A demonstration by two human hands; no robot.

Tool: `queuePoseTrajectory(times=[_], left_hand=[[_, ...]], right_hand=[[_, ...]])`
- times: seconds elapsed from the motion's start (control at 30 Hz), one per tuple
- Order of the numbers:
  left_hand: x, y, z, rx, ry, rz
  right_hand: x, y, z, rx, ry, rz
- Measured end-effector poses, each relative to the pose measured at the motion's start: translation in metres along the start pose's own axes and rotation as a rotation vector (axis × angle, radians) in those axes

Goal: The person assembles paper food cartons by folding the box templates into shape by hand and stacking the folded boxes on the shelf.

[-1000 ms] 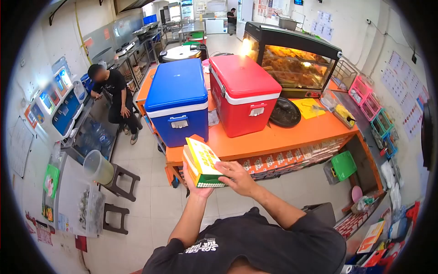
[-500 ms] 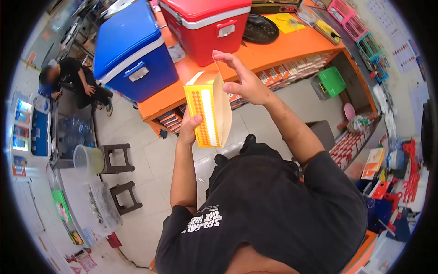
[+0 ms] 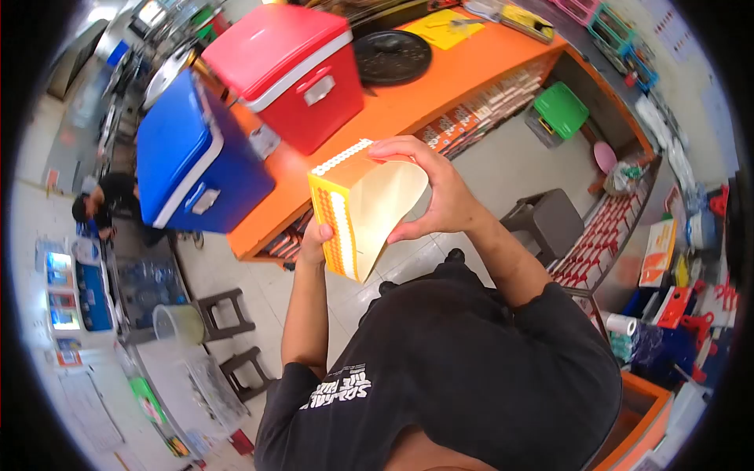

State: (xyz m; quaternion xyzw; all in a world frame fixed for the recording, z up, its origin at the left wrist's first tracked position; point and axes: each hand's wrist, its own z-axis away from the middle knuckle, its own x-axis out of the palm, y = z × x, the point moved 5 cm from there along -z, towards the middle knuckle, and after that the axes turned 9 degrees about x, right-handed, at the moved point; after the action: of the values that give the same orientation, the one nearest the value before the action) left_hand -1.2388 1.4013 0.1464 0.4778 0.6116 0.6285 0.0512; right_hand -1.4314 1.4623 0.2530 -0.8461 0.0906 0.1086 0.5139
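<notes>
Between my hands is a yellow and orange patterned paper food box [image 3: 339,224], its pale inside showing through a bulging, rounded opening on the right. My left hand [image 3: 313,242] grips the box's left side, with the thumb on the outer wall and the other fingers hidden behind it. My right hand [image 3: 440,188] curls around the open side, its fingers over the top edge and its thumb at the lower edge of the pale opening. The box is held in the air above the floor, in front of the orange counter.
On the orange counter [image 3: 408,106] stand a blue cooler [image 3: 184,157], a red cooler [image 3: 290,71] and a black round tray [image 3: 393,57]. Brown stools [image 3: 224,314] stand at left, a green-lidded bin [image 3: 561,112] at right. Another person [image 3: 118,200] is at far left.
My right hand has gone from open fingers at the box's edge to gripping its open side. The opening has widened and turned toward me. The view has shifted, and the coolers appear farther left.
</notes>
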Motion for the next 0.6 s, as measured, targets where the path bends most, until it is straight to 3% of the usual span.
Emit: queuePoseTrajectory(times=[0.3,0.4,0.5,0.6], left_hand=[[0.141,-0.071,-0.129,0.003,-0.129,-0.235],[0.181,-0.113,-0.169,-0.128,-0.236,-0.361],[0.226,-0.156,-0.203,-0.266,-0.341,-0.373],[0.252,-0.202,-0.229,-0.312,-0.457,-0.402]], right_hand=[[-0.163,0.051,0.061,0.057,0.212,0.084],[-0.205,0.086,0.088,0.162,0.32,0.22],[-0.244,0.136,0.116,0.369,0.485,-0.073],[-0.284,0.16,0.144,0.511,0.624,-0.161]])
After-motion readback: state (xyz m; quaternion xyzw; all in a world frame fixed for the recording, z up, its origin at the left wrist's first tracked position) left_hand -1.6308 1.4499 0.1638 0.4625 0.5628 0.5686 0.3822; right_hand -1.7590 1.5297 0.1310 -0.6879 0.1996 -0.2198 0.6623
